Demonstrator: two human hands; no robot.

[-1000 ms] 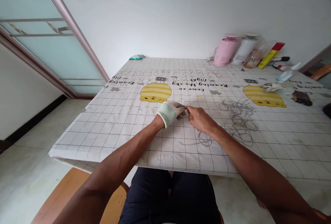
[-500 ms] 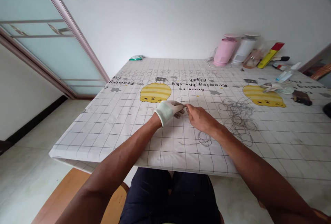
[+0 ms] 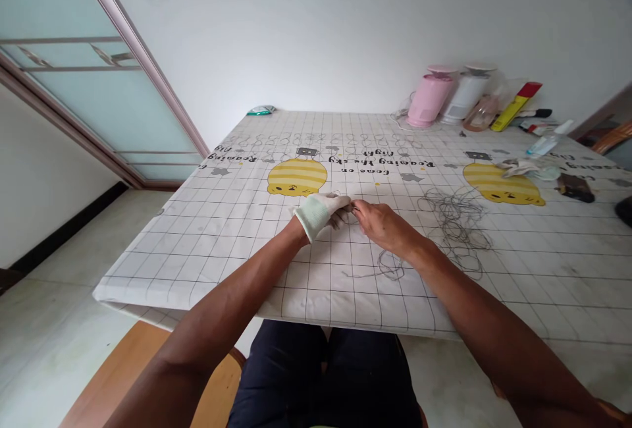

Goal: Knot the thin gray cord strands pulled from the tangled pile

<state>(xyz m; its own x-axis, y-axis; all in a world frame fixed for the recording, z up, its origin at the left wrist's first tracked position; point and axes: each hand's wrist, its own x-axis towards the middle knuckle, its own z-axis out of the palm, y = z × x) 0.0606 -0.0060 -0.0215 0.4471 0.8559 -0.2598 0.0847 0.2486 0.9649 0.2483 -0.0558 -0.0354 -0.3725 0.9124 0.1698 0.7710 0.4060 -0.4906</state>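
My left hand (image 3: 328, 209), in a white glove with a pale green cuff, meets my bare right hand (image 3: 374, 220) over the middle of the checked tablecloth (image 3: 217, 217). The fingers of both hands are pinched together at the tips. What they hold is too small to name; a thin wire seems to curve just above the glove. Right of my right hand lies a tangle of thin grey wire (image 3: 457, 217). A smaller wire coil (image 3: 391, 265) with a loose end rests below my right wrist.
Rows of small wire rings (image 3: 309, 140) lie toward the back. A pink device (image 3: 430, 97), a white device (image 3: 464, 95), a yellow-red box (image 3: 516, 107), a small bottle (image 3: 549, 139), a glove (image 3: 530, 167) and a dark object (image 3: 577, 187) are at the right. A green packet (image 3: 261, 110) sits back left.
The gloved fingers of my left hand have shifted slightly and now press closer against my right fingertips. My right hand has turned a little. The wire on the table is unchanged.
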